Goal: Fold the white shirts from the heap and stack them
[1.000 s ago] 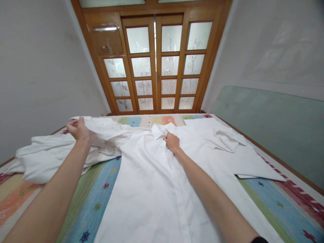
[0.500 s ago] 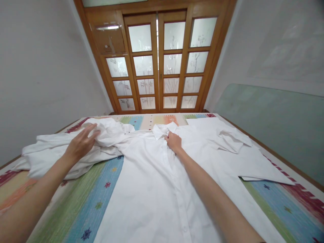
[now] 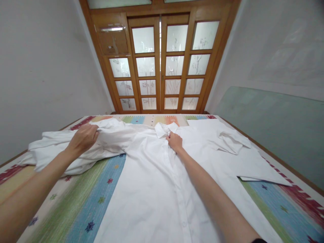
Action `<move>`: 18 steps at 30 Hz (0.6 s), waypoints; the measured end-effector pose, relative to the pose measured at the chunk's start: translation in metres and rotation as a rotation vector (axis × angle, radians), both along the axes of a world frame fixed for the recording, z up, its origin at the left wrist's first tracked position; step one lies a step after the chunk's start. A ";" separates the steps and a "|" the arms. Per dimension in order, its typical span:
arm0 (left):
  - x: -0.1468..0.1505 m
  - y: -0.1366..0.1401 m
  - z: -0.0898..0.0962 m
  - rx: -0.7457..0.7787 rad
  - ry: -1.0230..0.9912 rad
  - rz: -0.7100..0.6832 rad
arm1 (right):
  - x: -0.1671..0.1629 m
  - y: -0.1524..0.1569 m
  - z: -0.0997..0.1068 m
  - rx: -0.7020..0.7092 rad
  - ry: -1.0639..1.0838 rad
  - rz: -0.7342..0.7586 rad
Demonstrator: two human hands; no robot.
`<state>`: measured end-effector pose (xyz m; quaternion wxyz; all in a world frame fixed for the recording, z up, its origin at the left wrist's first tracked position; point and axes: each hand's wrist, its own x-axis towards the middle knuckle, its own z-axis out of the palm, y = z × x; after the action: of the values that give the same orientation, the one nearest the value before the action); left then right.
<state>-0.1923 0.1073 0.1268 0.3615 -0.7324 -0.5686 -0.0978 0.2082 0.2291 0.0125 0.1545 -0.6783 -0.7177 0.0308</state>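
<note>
A white button-up shirt (image 3: 146, 182) lies spread out, with its collar (image 3: 165, 129) at the far side and its button strip running toward me. My left hand (image 3: 85, 136) is closed on the bunched fabric of the left-side sleeve and lifts a fold of it. Just below the collar, my right hand (image 3: 175, 141) pinches the shirt front by the button strip. The sleeve on the right (image 3: 230, 140) is folded back over the shirt, and the lower edge there lies loosely layered.
Under the shirt is a striped, multicoloured cloth (image 3: 83, 195) with small star-like motifs. Wooden doors (image 3: 159, 67) with glass panes stand beyond the far edge. A pale green panel (image 3: 273, 125) runs along the right wall, and a bare wall (image 3: 43, 60) borders the left.
My left hand has gone from loosely open fingers to closed on the sleeve fabric, which is now pulled straighter between sleeve and collar. My right hand keeps its place.
</note>
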 end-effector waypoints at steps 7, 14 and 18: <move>0.013 0.008 0.024 -0.200 0.200 0.141 | 0.000 -0.001 0.001 -0.011 0.012 0.002; 0.030 0.016 0.050 -0.101 0.076 0.376 | 0.000 0.000 0.000 0.007 0.003 -0.005; 0.022 0.025 0.070 0.033 -0.154 0.625 | 0.000 0.000 0.000 -0.002 0.006 -0.002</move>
<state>-0.1702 0.1320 0.1966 0.3419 -0.5067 -0.7901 -0.0466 0.2084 0.2295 0.0124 0.1558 -0.6790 -0.7167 0.0334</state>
